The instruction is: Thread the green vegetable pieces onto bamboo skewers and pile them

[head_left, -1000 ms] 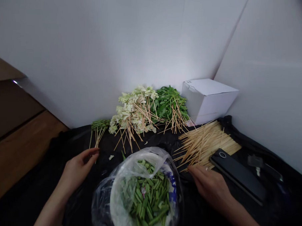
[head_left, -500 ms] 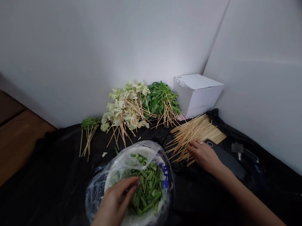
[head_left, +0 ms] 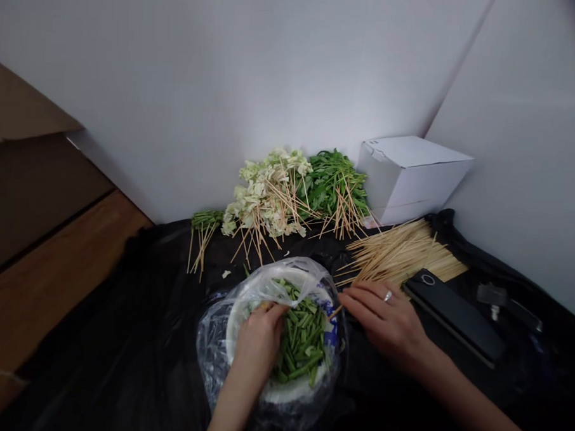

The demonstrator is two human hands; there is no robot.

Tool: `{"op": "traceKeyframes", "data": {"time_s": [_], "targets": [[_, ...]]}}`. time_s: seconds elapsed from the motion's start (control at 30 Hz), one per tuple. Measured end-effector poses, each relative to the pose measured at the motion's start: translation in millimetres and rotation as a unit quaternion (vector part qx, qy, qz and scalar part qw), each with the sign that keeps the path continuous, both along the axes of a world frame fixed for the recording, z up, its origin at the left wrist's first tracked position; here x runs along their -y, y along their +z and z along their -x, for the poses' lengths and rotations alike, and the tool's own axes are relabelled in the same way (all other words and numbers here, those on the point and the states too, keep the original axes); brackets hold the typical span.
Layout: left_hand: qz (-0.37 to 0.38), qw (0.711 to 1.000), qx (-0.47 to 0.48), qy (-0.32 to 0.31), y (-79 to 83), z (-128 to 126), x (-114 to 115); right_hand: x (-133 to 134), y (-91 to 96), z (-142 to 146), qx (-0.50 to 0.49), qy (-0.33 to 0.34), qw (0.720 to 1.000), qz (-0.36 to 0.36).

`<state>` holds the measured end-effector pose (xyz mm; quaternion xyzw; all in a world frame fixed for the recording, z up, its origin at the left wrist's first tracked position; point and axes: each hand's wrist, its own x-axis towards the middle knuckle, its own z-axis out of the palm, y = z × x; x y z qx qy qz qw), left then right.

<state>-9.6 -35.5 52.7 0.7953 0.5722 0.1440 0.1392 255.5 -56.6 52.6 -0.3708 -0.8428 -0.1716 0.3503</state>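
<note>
My left hand (head_left: pixel 259 335) reaches into a bowl (head_left: pixel 235 315) lined with a clear plastic bag (head_left: pixel 215 352). Its fingers are closed over the cut green vegetable pieces (head_left: pixel 304 337) inside; what they hold, if anything, is hidden. To the right of the bowl, my right hand (head_left: pixel 390 315), with a ring on one finger, pinches a bamboo skewer (head_left: pixel 335 312). The skewer's end points down and left at the bowl's rim. Behind this hand lies a loose pile of bamboo skewers (head_left: pixel 400 252).
At the wall lie skewered pale leaves (head_left: pixel 264 198), skewered leafy greens (head_left: pixel 334 176) and a small green skewered bunch (head_left: pixel 206 219). A white box (head_left: pixel 413 180) stands right of them. A dark phone (head_left: pixel 454 318) lies on black plastic sheeting (head_left: pixel 153 337). Cardboard (head_left: pixel 27 179) is at far left.
My right hand has left the skewer pile and come toward the bowl with a skewer. My left hand has stayed in the bowl, its fingers moving deeper. The view has shifted left.
</note>
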Motion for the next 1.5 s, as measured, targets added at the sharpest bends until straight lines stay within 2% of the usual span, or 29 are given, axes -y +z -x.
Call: {"op": "traceKeyframes", "data": {"time_s": [0.1, 0.2, 0.3, 0.43, 0.53, 0.6, 0.67, 0.73, 0.8, 0.87, 0.97, 1.07, 1.17, 1.3, 1.4, 1.5], "targets": [[-0.001, 0.998, -0.061, 0.028, -2.6, -6, -5, 12, 19.7, 27, -0.021, 0.054, 0.998, 0.003], [0.001, 0.995, -0.091, 0.028, -4.4, -9, -6, 26, 36.6, 43, -0.036, 0.087, 0.995, 0.034], [-0.01, 0.994, -0.107, 0.013, -5.8, -10, -7, 38, 45.6, 51, -0.016, 0.108, 0.993, 0.049], [-0.016, 0.994, -0.11, -0.021, -5.7, -9, -9, 42, 37.9, 56, 0.023, 0.117, 0.991, 0.059], [0.0, 0.997, -0.068, -0.04, -1.9, -4, -9, 40, 22.3, 54, 0.024, 0.077, 0.994, 0.07], [0.028, 0.999, 0.007, -0.04, 1.4, 1, -7, 38, 12.8, 51, -0.005, 0.033, 0.997, 0.066], [0.074, 0.988, 0.131, -0.019, 3.7, 6, -3, 38, 6.8, 48, -0.039, -0.01, 0.997, 0.063], [0.131, 0.949, 0.288, 0.015, 4.1, 8, 4, 40, 4.7, 46, -0.067, -0.037, 0.995, 0.067], [0.187, 0.879, 0.435, 0.051, 3.1, 8, 11, 42, 5.4, 48, -0.087, -0.042, 0.993, 0.074], [0.225, 0.806, 0.542, 0.081, 1.7, 7, 18, 44, 6.9, 51, -0.098, -0.026, 0.992, 0.078], [0.263, 0.716, 0.637, 0.108, 1.4, 3, 25, 46, 7.9, 58, -0.107, 0.002, 0.992, 0.073], [0.302, 0.656, 0.682, 0.117, 4.3, 1, 29, 47, 7.7, 63, -0.113, 0.009, 0.99, 0.077], [0.317, 0.624, 0.704, 0.123, 8.3, 1, 30, 47, 8.7, 63, -0.12, 0.006, 0.99, 0.079], [0.328, 0.604, 0.718, 0.113, 9.2, -1, 32, 47, 10.5, 63, -0.123, 0.0, 0.99, 0.074], [0.33, 0.607, 0.714, 0.114, 5.9, -1, 34, 47, 9.9, 63, -0.122, -0.003, 0.99, 0.072], [0.314, 0.627, 0.7, 0.132, 2.4, 0, 36, 47, 7.8, 62, -0.114, -0.011, 0.991, 0.072]]}}
